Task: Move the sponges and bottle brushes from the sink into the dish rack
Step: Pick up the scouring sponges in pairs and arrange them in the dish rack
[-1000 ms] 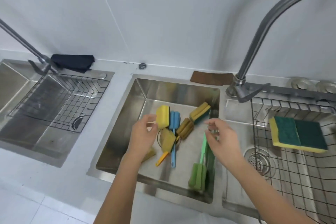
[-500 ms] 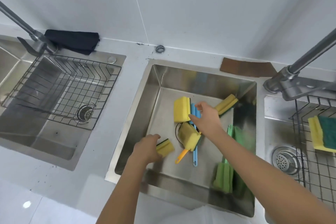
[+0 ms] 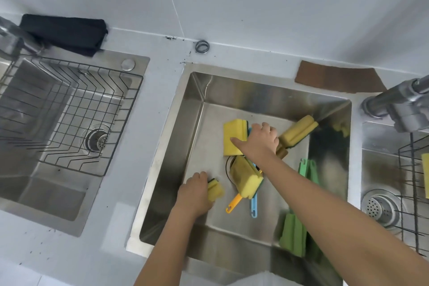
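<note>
White tiled wall and a pale tabletop (image 3: 153, 109) framed the head view, with three steel basins side by side.

Head view: the middle sink (image 3: 262, 90) held the pile. The left hand (image 3: 193, 195) sat low at the near-left of the basin floor, fingers closed around a small yellow sponge (image 3: 216, 189) that stuck out to its right. The right hand (image 3: 260, 141) reached across toward the far middle, thumb pressed on a flat yellow sponge (image 3: 233, 137); whether its fingers had closed on anything underneath I could not tell. Just below that wrist lay a yellow-headed bottle brush (image 3: 246, 176), long axis running far-left to near-right, its orange handle (image 3: 234, 203) pointing toward the person; a blue handle (image 3: 253, 208) ran beside it. Another yellow sponge (image 3: 298, 131) leaned at the far-right corner, and a green brush (image 3: 293, 232) lay along the right wall, lengthways near to far.

An empty wire dish rack (image 3: 69, 109) sat in the left basin, nearer the left hand; a second rack (image 3: 408, 169) at the right edge was nearer the right hand.
</note>
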